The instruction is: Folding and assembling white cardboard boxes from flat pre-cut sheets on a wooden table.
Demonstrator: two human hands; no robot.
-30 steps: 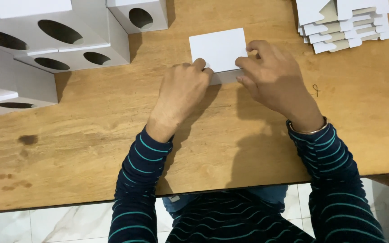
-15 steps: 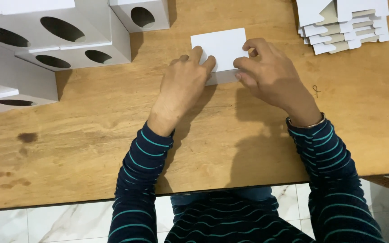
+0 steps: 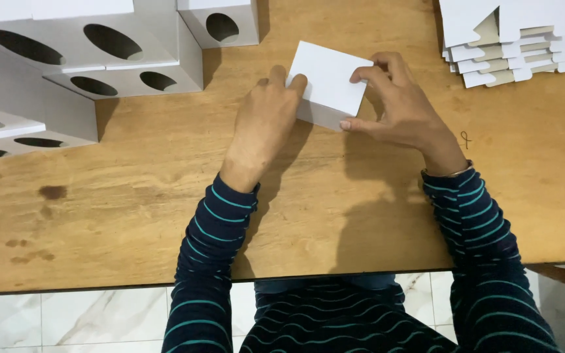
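white cardboard box (image 3: 329, 84) sits tilted on the wooden table (image 3: 132, 196), between both hands. left hand (image 3: 266, 121) presses its near-left edge with fingers curled together; right hand (image 3: 400, 108) pinches its right side, thumb low, perhaps lifting it. assembled boxes with oval holes (image 3: 99, 55) stand left, flat blanks (image 3: 511, 39) right.

The box (image 3: 330, 82) is plain white. The table (image 3: 132, 189) is light brown wood with dark stains. The sleeves (image 3: 214, 248) are navy with thin teal stripes. The floor (image 3: 67, 320) is white marble with grey veins.
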